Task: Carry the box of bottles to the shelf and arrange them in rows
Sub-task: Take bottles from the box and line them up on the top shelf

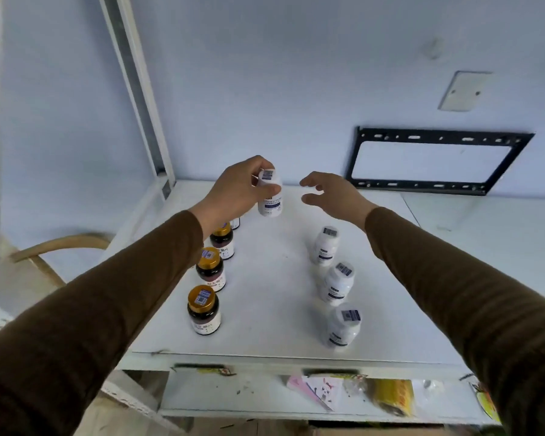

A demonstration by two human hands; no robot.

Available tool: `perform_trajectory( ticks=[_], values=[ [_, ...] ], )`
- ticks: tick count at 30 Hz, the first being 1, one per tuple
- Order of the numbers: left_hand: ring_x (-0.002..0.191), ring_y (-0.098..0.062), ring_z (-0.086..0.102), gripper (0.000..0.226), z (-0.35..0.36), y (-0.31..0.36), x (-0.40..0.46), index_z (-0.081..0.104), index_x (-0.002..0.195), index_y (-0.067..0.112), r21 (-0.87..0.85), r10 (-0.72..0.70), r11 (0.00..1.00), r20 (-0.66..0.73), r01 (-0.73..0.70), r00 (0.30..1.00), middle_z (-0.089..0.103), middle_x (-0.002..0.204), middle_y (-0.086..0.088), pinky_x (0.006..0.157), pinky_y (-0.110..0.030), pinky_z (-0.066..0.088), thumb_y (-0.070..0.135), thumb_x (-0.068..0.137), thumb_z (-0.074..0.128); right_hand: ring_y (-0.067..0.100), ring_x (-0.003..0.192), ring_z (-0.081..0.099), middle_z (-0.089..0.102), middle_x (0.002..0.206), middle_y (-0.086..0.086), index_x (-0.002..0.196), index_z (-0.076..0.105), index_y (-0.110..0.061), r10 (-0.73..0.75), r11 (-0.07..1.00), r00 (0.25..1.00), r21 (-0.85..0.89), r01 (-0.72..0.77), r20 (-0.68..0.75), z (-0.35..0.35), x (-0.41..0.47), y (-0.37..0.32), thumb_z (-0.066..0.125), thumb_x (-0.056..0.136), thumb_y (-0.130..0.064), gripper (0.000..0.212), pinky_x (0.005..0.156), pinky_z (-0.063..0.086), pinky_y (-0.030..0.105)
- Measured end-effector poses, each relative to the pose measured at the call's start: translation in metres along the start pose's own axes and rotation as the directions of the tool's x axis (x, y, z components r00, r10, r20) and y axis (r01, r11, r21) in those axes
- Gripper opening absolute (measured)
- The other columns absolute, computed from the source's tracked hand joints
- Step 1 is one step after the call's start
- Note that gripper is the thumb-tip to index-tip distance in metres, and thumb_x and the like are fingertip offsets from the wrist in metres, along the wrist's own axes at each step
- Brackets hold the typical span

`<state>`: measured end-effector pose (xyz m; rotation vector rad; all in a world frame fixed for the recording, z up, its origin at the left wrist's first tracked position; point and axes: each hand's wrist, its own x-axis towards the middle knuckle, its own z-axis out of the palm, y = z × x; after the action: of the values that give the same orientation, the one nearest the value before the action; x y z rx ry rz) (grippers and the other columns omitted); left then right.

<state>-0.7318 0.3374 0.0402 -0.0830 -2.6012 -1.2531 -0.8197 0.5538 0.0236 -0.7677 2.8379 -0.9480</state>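
The left hand (233,191) grips a white bottle (269,196) by its upper part, holding it upright above the far middle of the white shelf (265,278); the right hand (331,193) hovers just beside it, fingers loosely spread and holding nothing. Nearer, gold-capped dark bottles (203,309) stand in a row on the left, running away under the left brown sleeve (107,294). Three white bottles (343,325) form a row on the right. Against the far wall hangs a black metal bracket (438,160).
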Motion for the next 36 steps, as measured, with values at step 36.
perform_trajectory(
  ticks=[36],
  values=[
    [0.123, -0.019, 0.054, 0.070, 0.129, 0.004, 0.043, 0.041, 0.146, 0.025, 0.158, -0.174, 0.973, 0.031, 0.167, 0.984, 0.046, 0.148, -0.001, 0.094, -0.028, 0.041, 0.040, 0.085, 0.073, 0.015, 0.112, 0.055, 0.061, 0.124, -0.004, 0.121, 0.061, -0.025, 0.075, 0.997, 0.997, 0.010, -0.075, 0.029, -0.038, -0.092, 0.120, 0.063, 0.092, -0.031, 0.030, 0.089, 0.042, 0.026]
  ],
)
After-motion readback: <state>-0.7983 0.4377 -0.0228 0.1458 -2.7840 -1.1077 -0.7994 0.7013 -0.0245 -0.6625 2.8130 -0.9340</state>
